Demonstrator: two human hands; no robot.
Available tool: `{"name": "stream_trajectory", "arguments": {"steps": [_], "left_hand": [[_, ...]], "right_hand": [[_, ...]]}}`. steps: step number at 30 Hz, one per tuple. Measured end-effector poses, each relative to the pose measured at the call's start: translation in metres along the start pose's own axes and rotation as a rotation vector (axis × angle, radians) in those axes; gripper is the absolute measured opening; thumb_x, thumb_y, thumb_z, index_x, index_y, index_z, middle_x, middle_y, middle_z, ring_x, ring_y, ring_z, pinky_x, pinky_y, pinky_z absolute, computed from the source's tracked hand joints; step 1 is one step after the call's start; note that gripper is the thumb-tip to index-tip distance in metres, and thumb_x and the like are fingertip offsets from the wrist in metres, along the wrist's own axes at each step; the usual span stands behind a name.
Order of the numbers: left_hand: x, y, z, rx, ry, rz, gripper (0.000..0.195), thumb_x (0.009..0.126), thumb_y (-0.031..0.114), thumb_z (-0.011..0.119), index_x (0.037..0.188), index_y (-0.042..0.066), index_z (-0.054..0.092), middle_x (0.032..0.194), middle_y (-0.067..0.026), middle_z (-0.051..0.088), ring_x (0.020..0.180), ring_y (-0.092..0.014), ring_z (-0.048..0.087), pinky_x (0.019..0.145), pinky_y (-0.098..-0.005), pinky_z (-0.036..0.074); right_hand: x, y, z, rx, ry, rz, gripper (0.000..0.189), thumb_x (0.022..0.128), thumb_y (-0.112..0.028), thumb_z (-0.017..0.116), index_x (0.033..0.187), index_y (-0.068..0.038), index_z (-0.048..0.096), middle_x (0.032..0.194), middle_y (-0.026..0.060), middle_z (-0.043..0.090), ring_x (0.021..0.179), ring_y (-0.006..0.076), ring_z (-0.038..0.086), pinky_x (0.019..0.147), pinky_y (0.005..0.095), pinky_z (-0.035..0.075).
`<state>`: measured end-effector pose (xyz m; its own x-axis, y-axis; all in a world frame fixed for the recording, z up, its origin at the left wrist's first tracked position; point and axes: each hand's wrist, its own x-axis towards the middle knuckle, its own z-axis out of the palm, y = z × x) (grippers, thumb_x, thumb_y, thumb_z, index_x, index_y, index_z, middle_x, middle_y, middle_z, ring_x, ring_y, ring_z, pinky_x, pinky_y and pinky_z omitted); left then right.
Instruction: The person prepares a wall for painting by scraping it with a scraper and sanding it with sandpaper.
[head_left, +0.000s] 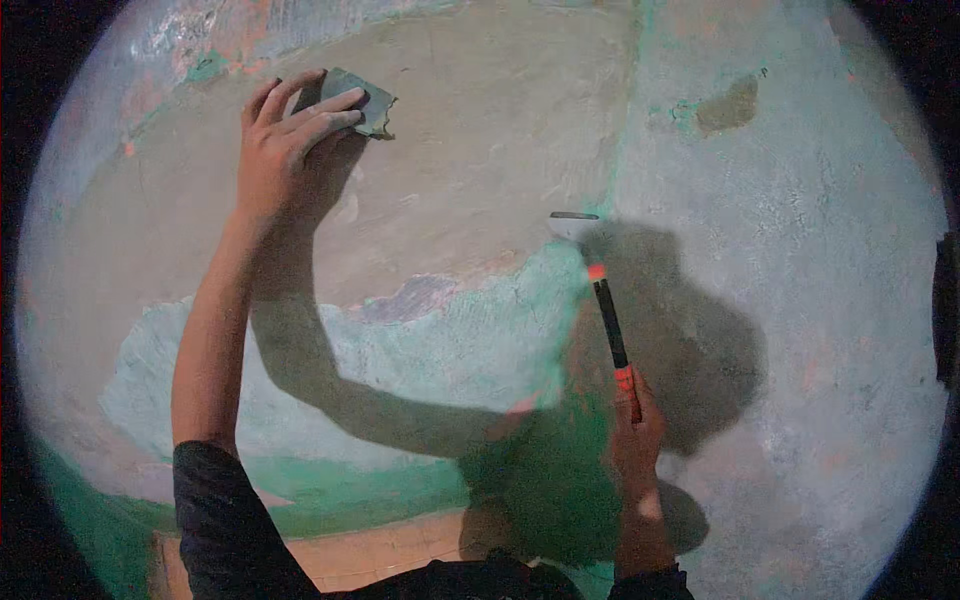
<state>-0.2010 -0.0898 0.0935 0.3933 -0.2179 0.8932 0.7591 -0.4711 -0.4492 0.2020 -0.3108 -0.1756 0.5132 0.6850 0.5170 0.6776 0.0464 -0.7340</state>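
Observation:
My left hand (289, 127) is raised at the upper left, its fingers pressing a folded grey-green piece of sandpaper (377, 105) flat to the wall. The sheet's right edge is ragged and torn. Lower down on the right, my right hand (639, 435) grips the end of a long-handled scraper (612, 322) with a black and red handle. Its wide metal blade (574, 217) points up, near the beige part of the wall; whether it touches the surface I cannot tell. Both hands are bare.
A patchy painted wall (465, 165) fills the view, with beige filler, pale blue-white areas and a green band (360, 491). A bare brownish patch (727, 109) shows at the upper right. My shadow falls across the middle. A dark object (946, 311) stands at the right rim.

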Motion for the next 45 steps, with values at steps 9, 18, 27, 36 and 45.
{"name": "stream_trajectory", "arguments": {"steps": [9,18,27,36,45], "left_hand": [[-0.022,-0.001,0.006,-0.035,-0.107,0.060,0.020,0.083,0.021,0.079,0.103,0.021,0.077,0.124,0.0082,0.076,0.132,-0.025,0.059,0.115,-0.0506,0.036],[-0.039,0.013,-0.004,-0.205,-0.277,0.275,0.013,0.082,0.023,0.078,0.090,0.015,0.070,0.128,0.0088,0.073,0.135,-0.026,0.055,0.115,-0.0560,0.037],[-0.044,0.012,-0.004,-0.191,-0.296,0.240,0.011,0.083,0.022,0.075,0.091,0.016,0.072,0.129,0.0094,0.073,0.136,-0.025,0.054,0.116,-0.0554,0.036],[-0.048,0.011,0.001,-0.205,-0.298,0.209,0.011,0.086,0.024,0.069,0.092,0.016,0.073,0.130,0.0113,0.072,0.136,-0.023,0.053,0.116,-0.0546,0.035],[-0.048,0.012,-0.003,-0.189,-0.312,0.201,0.010,0.087,0.023,0.067,0.093,0.016,0.073,0.131,0.0117,0.071,0.137,-0.023,0.052,0.116,-0.0541,0.035]], "right_hand": [[0.036,-0.071,0.010,0.027,-0.028,-0.276,0.046,0.100,-0.028,0.065,0.140,-0.004,0.062,0.106,0.0169,0.072,0.089,0.0242,0.070,0.083,0.0393,0.056],[0.083,-0.131,0.008,0.102,0.152,-0.529,0.040,0.099,-0.021,0.065,0.137,-0.006,0.066,0.100,0.0146,0.073,0.082,0.0232,0.068,0.076,0.0374,0.056],[0.145,-0.212,-0.022,0.127,0.202,-0.676,0.042,0.099,-0.023,0.062,0.136,-0.002,0.066,0.105,0.0168,0.076,0.094,0.0176,0.070,0.085,0.0326,0.055],[0.150,-0.232,-0.024,0.211,0.190,-0.626,0.042,0.098,-0.021,0.061,0.134,0.000,0.067,0.114,0.0193,0.075,0.103,0.0191,0.069,0.093,0.0320,0.052],[0.146,-0.247,-0.057,0.082,0.100,-0.536,0.041,0.098,-0.019,0.063,0.134,0.000,0.067,0.120,0.0198,0.074,0.107,0.0223,0.070,0.096,0.0333,0.052]]}}
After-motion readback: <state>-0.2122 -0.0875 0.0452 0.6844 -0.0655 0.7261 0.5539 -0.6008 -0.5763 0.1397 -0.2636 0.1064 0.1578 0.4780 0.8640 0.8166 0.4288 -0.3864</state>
